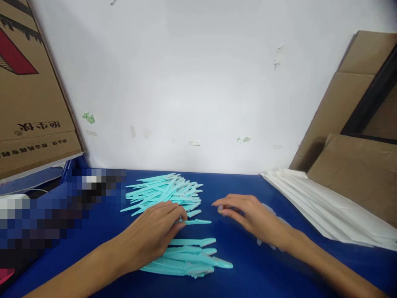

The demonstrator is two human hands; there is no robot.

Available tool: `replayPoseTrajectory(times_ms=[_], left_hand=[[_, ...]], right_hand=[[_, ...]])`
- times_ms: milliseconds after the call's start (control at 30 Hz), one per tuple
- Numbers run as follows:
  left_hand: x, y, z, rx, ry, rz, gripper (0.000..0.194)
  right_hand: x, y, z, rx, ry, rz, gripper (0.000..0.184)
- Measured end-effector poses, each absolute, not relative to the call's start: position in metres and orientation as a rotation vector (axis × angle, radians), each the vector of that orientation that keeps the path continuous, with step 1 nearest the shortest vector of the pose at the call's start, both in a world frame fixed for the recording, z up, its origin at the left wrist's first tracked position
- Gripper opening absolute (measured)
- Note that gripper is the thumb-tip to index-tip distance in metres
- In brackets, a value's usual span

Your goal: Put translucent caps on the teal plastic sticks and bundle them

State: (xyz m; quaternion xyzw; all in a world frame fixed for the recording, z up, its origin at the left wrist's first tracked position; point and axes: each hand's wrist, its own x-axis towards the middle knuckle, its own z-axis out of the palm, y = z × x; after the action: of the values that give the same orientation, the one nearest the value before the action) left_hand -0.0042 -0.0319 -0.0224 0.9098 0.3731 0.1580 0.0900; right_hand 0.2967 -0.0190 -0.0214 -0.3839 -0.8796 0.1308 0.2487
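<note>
My left hand [149,234] pinches a turquoise eyebrow razor [200,222] between thumb and fingers, its tip pointing right. Close by on the right, my right hand [251,213] has thumb and forefinger closed on a small translucent plastic piece [220,208]; its exact kind is unclear. A gap separates this piece from the razor. Beyond my left hand lies a loose heap of similar razors [164,190]. A second group of razors [189,260] rests nearer me, partly covered by that hand. More clear pieces [269,209] lie around and behind my right hand, partly hidden.
The blue tabletop [229,182] meets a white wall [198,91]. White sheets or bags [328,215] are stacked at the right, beside brown cardboard [356,178]. A printed cardboard box [34,103] stands at the left, above a blurred-out patch [77,211].
</note>
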Motion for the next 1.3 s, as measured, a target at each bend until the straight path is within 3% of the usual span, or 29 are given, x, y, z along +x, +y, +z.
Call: replayPoseTrajectory(times_ms=[200, 800, 1067, 1300], left_hand=[[-0.002, -0.029, -0.025, 2.685, 1.188, 0.441, 0.020], [0.005, -0.039, -0.031, 2.631, 0.984, 0.638, 0.018], [0.000, -0.027, -0.028, 2.756, 1.107, 0.825, 0.026], [-0.031, 0.011, -0.025, 2.921, 1.543, 0.658, 0.039]], right_hand=[[0.288, -0.024, -0.021, -1.109, -2.069, 0.660, 0.020], [0.264, -0.040, -0.034, -1.128, -1.977, 0.822, 0.035], [0.271, -0.036, -0.027, -1.151, -2.062, 0.506, 0.026], [0.292, -0.022, -0.026, -1.230, -2.103, 0.123, 0.025]])
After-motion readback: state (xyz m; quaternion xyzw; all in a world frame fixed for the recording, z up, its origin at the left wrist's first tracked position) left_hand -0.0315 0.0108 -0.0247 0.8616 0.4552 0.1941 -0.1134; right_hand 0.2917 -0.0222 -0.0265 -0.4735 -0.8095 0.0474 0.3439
